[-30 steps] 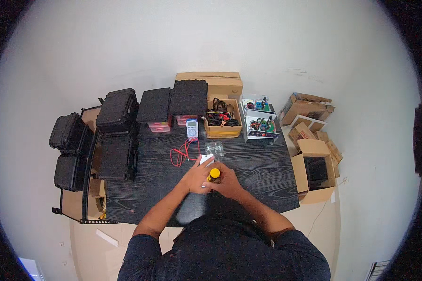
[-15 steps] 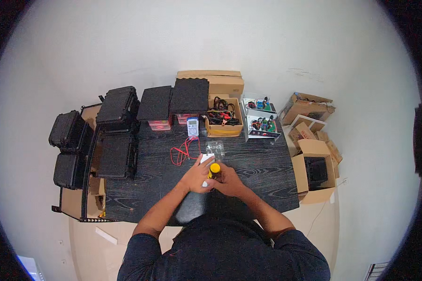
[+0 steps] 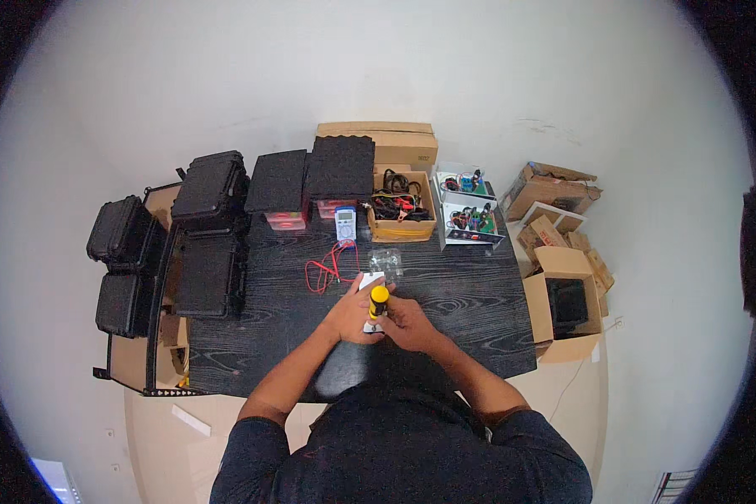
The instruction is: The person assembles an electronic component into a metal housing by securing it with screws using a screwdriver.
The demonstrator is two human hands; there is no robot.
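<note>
Near the table's front edge, my left hand [image 3: 351, 319] is closed on a narrow white rectangular piece [image 3: 370, 280], its fingers lying across the near side. My right hand [image 3: 409, 323] grips a screwdriver [image 3: 379, 302] with a yellow and black handle, held roughly upright over the white piece. Its tip is hidden under the handle and fingers. Just beyond my hands lies a clear plastic bag [image 3: 386, 262] with small things I cannot make out. A blue and white multimeter [image 3: 345, 227] with red test leads [image 3: 317, 275] lies farther back.
Black cases [image 3: 210, 273] stand on the left of the dark table [image 3: 269, 353]. At the back are foam-topped drawer boxes [image 3: 286, 220], a cardboard box of cables [image 3: 401, 227] and white open housings with circuit boards [image 3: 472, 220]. An open carton [image 3: 542, 307] stands past the right edge.
The screwdriver handle has shifted slightly to the left and toward the far side, and more of its length shows. My right hand has turned a little with it; my left stays put.
</note>
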